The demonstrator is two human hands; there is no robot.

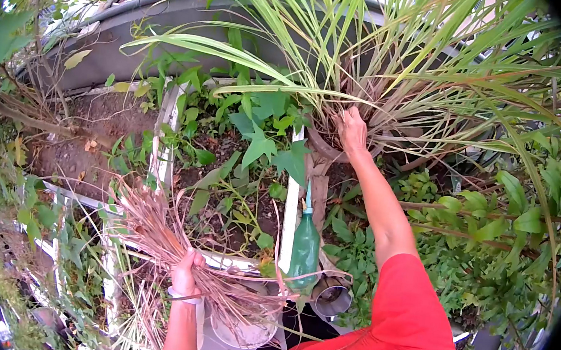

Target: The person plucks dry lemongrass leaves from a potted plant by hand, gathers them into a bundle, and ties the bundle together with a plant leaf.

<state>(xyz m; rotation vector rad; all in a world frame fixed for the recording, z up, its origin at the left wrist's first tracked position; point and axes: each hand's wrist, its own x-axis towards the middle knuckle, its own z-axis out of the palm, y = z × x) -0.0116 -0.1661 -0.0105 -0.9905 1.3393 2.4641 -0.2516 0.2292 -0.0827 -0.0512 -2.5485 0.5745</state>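
Observation:
My left hand [186,275], with a pale band at the wrist, is closed around a thick bundle of dry grass leaves [151,219]. The bundle spreads out on both sides of the fist. Up ahead, my right hand [352,131] reaches into the base of a large clump of long-bladed grass [390,63] and is closed there on dry leaves. The clump grows in a round pot, whose brown rim [325,147] shows just below that hand. What exactly lies between the right fingers is partly hidden.
A green bottle [305,247] with a pointed nozzle stands near my body, beside a metal can [333,298]. Under the bundle is a pale round container [245,333]. White-framed soil beds [81,159] with leafy vines lie to the left. A grey curved wall [193,27] runs behind.

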